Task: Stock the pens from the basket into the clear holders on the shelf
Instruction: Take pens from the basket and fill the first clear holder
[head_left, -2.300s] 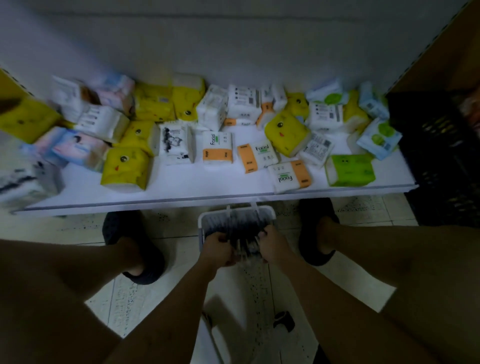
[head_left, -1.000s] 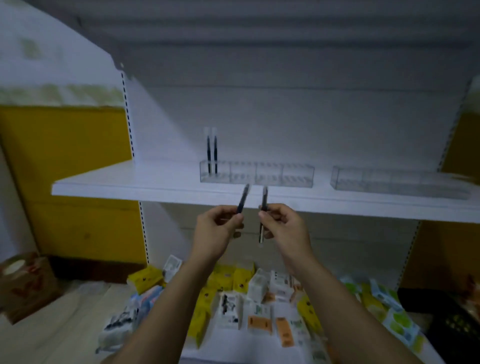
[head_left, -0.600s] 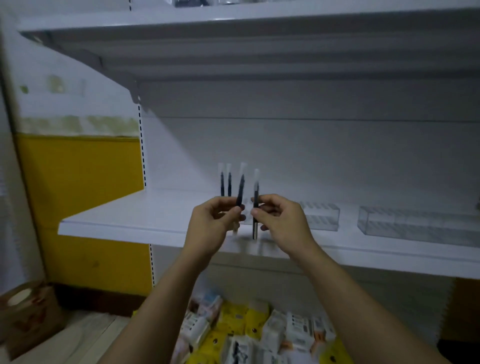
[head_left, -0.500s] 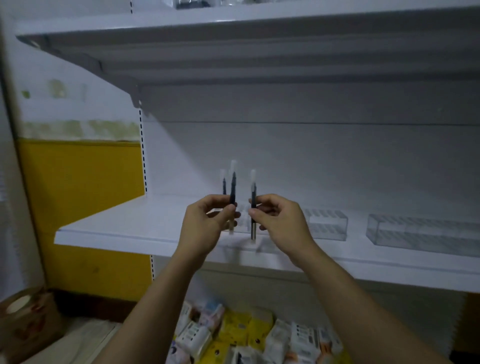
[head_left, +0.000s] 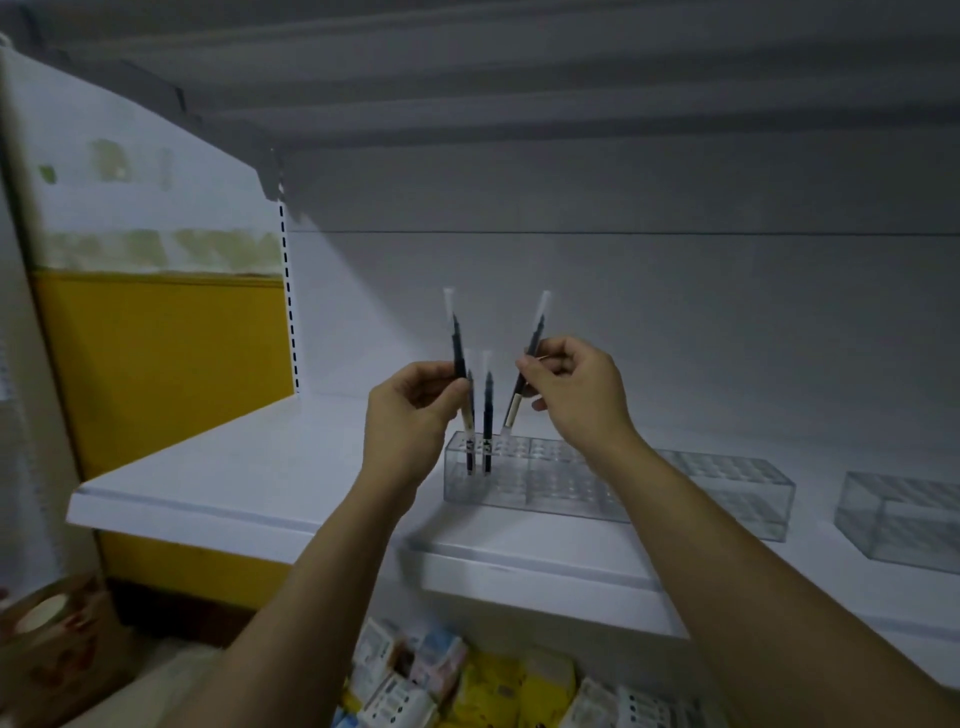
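Now our left hand (head_left: 410, 415) pinches one pen (head_left: 457, 345) upright and our right hand (head_left: 576, 395) a tilted pen (head_left: 531, 353), both above the holder (head_left: 545, 483); two standing pens (head_left: 487, 410) fill its left end. We straighten each over a free hole (head_left: 550, 451), then lower.

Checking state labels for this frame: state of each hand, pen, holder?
left hand: pinches left pen.
left pen: held near upright, above left holder, not inserted.
right hand: pinches right pen.
right pen: tilted, lower end at left holder's top; insertion unclear.
standing pens: two, upright in left holder's left end.
left holder: two pens in it, partly behind right arm.
right holder: no pens visible.
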